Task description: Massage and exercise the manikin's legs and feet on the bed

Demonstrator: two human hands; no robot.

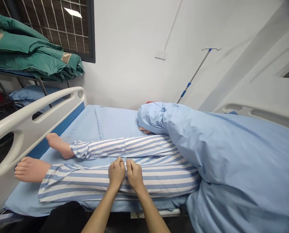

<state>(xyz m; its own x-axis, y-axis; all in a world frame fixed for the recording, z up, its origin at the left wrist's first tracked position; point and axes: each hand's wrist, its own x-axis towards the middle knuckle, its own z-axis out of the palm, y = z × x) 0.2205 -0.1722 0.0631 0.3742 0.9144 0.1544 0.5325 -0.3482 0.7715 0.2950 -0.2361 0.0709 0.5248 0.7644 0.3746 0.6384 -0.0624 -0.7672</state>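
My left hand (116, 171) and my right hand (134, 172) are both curled into fists, side by side with a narrow gap between them. They are over the nearer leg of the blue-and-white striped trousers (86, 178), around its middle; whether they press on it I cannot tell. I see nothing in either fist. The trousers are on a manikin-like figure lying on the bed, with bare feet (32, 170) at the left. A light blue quilt (222, 145) hides its upper body, and a few fingers (145, 130) show from under the quilt's edge.
A white and blue bed end board (59, 97) stands beyond the feet. Light blue sheet (120, 119) covers the mattress. An IV pole (197, 71) rises behind the bed by the wall. Green folded bedding (37, 55) lies on a rack at the upper left.
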